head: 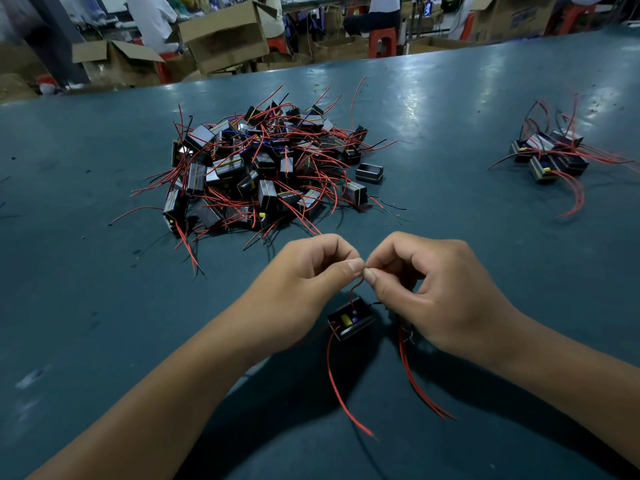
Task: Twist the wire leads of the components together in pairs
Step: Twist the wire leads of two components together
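A small black box component (350, 320) with a yellow part inside hangs just above the teal table (104, 306), below my two hands. A thin red lead (356, 287) rises from it to my fingertips. My left hand (304, 271) and my right hand (422, 282) meet thumb to thumb and both pinch the lead's end. More red leads (415, 386) trail toward me from under my right hand, where a second component is mostly hidden. Another red lead (341, 393) hangs from the box.
A large pile of black components with red and black leads (263, 168) lies behind my hands at the table's middle. A smaller group of components (550, 154) sits at the right. Cardboard boxes, red stools and people stand beyond the far edge.
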`<state>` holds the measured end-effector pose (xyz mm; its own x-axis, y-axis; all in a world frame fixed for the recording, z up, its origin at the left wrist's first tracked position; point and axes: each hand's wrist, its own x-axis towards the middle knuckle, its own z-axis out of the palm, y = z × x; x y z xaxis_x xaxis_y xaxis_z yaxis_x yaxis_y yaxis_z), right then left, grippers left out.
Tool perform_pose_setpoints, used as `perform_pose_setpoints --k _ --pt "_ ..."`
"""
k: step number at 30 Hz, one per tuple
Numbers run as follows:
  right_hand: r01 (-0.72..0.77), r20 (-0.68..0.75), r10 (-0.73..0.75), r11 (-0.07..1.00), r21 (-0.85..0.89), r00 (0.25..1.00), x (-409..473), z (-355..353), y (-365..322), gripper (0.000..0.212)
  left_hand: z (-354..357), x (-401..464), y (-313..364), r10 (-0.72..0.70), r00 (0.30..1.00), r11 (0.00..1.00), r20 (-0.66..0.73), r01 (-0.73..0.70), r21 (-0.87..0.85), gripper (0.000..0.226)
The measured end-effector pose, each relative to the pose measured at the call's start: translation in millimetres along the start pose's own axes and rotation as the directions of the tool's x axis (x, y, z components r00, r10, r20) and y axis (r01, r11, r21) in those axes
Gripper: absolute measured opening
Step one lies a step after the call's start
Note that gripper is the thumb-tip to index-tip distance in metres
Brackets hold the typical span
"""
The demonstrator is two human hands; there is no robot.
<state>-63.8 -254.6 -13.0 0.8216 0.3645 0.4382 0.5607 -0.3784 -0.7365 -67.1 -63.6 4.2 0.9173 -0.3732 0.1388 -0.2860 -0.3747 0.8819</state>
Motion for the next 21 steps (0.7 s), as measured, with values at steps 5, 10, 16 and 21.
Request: perform_pose_setpoints --k 5,10,16,21 --pt "-0.016 0.006 0.016 1.000 -0.007 1.000 0.2 0.6 1.2 0.012 1.9 1.2 2.6 -0.044 0.999 0.997 -0.022 0.045 0.069 0.020" --pt "0.028 0.018 -0.027 0.996 -0.083 0.999 0.2 2.8 0.6 0.007 8.0 1.2 1.3 -0.268 0.963 0.929 -0.015 0.254 -0.271 0.025" --pt "-0.050 -0.032 0.050 0.999 0.016 0.998 2.6 -0.3 4.9 0.012 -1.1 5.1 -9.5 -0.134 0.990 0.989 -0.053 0.130 -0.075 0.011" --pt "-0.074 -0.020 0.074 0.997 0.032 0.997 3.9 -2.1 7.1 0.012 -1.3 4.1 -17.3 -0.023 0.999 1.000 0.028 0.023 0.013 0.006"
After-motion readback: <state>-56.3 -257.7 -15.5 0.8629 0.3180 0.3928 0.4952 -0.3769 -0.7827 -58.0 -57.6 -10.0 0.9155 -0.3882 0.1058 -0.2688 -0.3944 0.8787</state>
